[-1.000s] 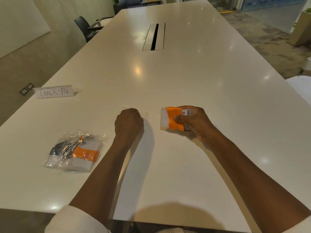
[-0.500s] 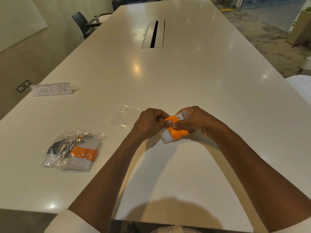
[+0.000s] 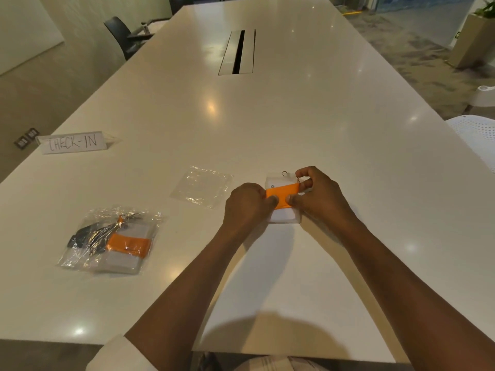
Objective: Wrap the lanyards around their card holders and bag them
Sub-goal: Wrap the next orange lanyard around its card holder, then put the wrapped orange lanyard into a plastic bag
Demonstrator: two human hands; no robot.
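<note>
A clear card holder (image 3: 283, 216) lies on the white table (image 3: 267, 124), with an orange lanyard (image 3: 281, 194) wound across its middle. My left hand (image 3: 247, 203) pinches the lanyard's left end. My right hand (image 3: 318, 195) grips the right end, and its fingers hold the metal clip at the holder's top corner. An empty clear plastic bag (image 3: 202, 186) lies flat just left of my hands. Further left sits a filled bag (image 3: 112, 241) that holds a wrapped orange lanyard, a card holder and a dark item.
A folded paper sign reading CHECK-IN (image 3: 72, 142) stands at the table's left edge. A cable slot (image 3: 237, 52) runs along the table's centre, far from my hands. A black chair (image 3: 122, 36) and a white perforated chair (image 3: 475, 135) flank the table.
My left hand left the empty bag and joined my right hand on the wrapped card holder. The holder now lies flat, upright toward me, with the orange band horizontal.
</note>
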